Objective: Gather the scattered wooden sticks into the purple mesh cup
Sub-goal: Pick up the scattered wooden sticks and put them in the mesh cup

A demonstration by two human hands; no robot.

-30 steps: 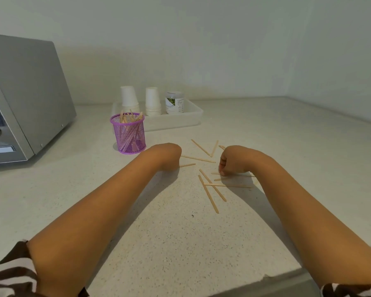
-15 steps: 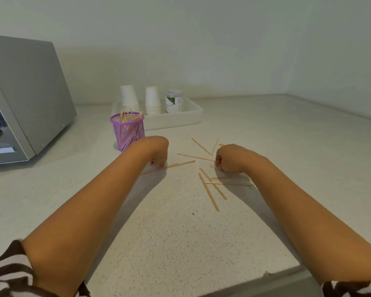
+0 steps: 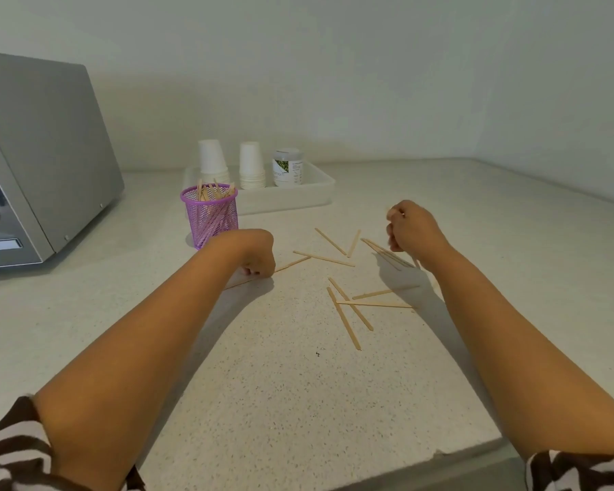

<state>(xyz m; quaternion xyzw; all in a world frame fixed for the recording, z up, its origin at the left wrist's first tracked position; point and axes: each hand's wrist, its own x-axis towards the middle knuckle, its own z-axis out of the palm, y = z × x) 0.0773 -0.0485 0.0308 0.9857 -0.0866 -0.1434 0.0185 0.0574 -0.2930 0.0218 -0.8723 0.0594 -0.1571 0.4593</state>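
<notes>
The purple mesh cup point(image 3: 210, 221) stands upright at the back left of the counter, with several wooden sticks leaning inside it. My left hand point(image 3: 257, 255) rests just right of the cup, knuckles down, its fingers closed on a wooden stick point(image 3: 293, 263) that lies flat and pokes out both sides of the fist. My right hand point(image 3: 413, 230) is raised above the counter with curled fingers. A thin stick tip point(image 3: 390, 209) shows above it and another end below the wrist. Several loose sticks point(image 3: 344, 315) lie scattered between my arms.
A white tray point(image 3: 319, 194) behind the cup holds two stacks of paper cups point(image 3: 211, 161) and a small jar point(image 3: 287, 166). A silver oven point(image 3: 39, 154) fills the left side. Walls meet at the back right corner. The counter's front edge point(image 3: 369, 471) runs along the bottom.
My right hand has lifted off the counter and moved up and to the right. My left hand pulled a stick leftward and now stays pressed on it near the cup.
</notes>
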